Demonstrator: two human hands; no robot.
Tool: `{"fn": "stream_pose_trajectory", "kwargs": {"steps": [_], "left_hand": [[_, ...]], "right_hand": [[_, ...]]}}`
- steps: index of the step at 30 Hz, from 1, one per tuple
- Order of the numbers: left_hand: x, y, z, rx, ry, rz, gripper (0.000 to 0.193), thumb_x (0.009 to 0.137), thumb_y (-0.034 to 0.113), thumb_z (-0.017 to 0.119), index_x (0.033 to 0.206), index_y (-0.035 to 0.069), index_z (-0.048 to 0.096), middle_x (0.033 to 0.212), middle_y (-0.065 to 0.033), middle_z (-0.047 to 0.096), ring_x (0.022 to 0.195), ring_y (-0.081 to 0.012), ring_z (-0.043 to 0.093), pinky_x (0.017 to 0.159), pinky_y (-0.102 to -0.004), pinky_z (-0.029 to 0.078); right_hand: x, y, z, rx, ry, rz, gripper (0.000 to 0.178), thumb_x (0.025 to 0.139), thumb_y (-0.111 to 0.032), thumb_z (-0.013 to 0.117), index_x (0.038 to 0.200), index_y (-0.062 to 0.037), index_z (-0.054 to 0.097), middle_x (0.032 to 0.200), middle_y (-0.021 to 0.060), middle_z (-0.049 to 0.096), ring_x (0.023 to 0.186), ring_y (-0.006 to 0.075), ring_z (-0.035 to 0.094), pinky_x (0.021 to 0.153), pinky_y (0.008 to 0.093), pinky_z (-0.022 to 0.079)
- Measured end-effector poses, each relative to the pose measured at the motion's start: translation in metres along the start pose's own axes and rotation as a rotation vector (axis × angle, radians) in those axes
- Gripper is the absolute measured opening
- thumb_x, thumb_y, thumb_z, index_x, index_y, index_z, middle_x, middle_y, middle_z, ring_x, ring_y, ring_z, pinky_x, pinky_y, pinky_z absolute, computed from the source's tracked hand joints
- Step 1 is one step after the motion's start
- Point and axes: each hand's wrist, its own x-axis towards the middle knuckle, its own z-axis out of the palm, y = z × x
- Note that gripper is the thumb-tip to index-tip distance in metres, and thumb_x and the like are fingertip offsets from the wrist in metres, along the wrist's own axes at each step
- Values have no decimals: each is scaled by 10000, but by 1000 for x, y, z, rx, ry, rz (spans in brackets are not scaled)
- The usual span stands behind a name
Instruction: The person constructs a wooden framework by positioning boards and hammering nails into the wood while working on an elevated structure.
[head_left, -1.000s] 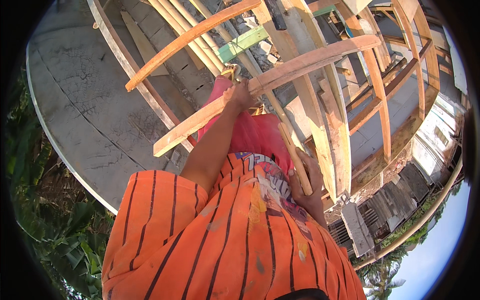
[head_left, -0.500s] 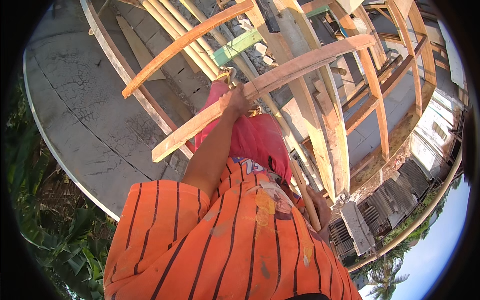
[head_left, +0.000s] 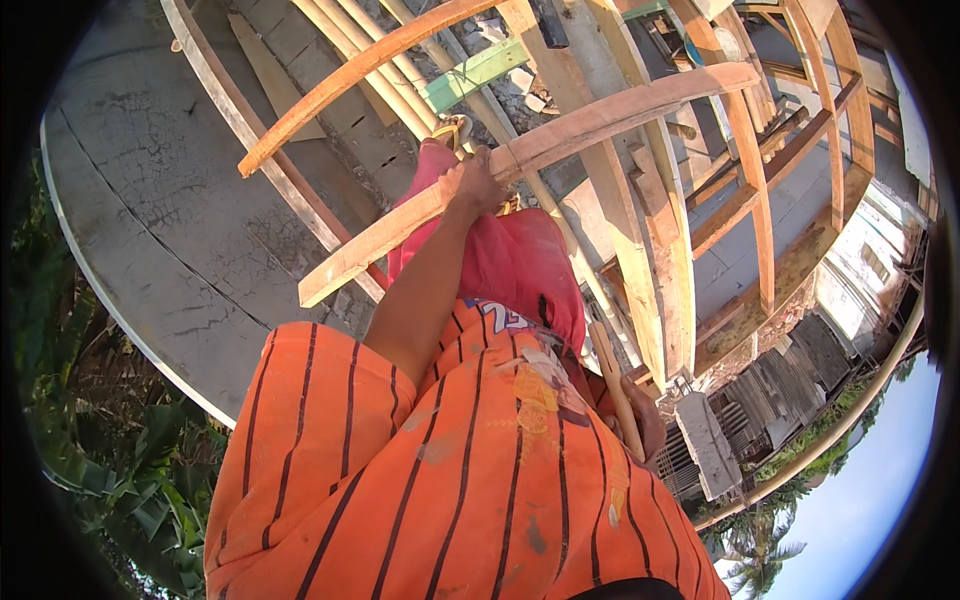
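My left hand (head_left: 473, 184) is closed around a long, slightly curved wooden beam (head_left: 620, 118), near its lower-left part. The beam slants up to the right across the roof frame, over my legs in reddish-pink shorts (head_left: 535, 255). Down at my right hip, my right hand (head_left: 650, 422) is closed on a round wooden tool handle (head_left: 616, 385). The handle stands tilted against the side of my orange striped shirt (head_left: 450, 470). Its lower end and any tool head are hidden. Part of a foot in a yellow-strapped sandal (head_left: 452, 130) shows beyond the beam.
Curved rafters (head_left: 755, 190) and wide boards (head_left: 625, 230) make an open frame on the right, with gaps down to a lower level. Bamboo poles (head_left: 385, 70) and a green-painted timber (head_left: 475, 73) lie ahead. A cracked grey slab (head_left: 150, 200) spreads left, bordered by plants (head_left: 150, 490).
The view has shifted slightly. The beam's lower-left end appears a little higher. Both hands keep their holds.
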Motion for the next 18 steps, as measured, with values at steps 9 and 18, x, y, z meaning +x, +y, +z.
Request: {"fn": "stream_pose_trajectory", "kwargs": {"steps": [9,18], "left_hand": [[7,-4,6,-114,0,106,733,596,328,868,1184,89,503,1135,-151,639,1070,-308,617,869,-449,497],[26,-12,25,-43,174,123,678,665,453,779,1203,141,509,1120,-122,637,1021,-312,634,854,-452,488]], "right_hand": [[206,3,76,31,246,-451,420,866,-42,627,1269,-7,517,1070,182,647,825,185,653,722,274,512],[77,27,29,25,211,-450,404,882,-100,636,1259,-2,529,1038,193,661,847,231,666,739,309,521]]}}
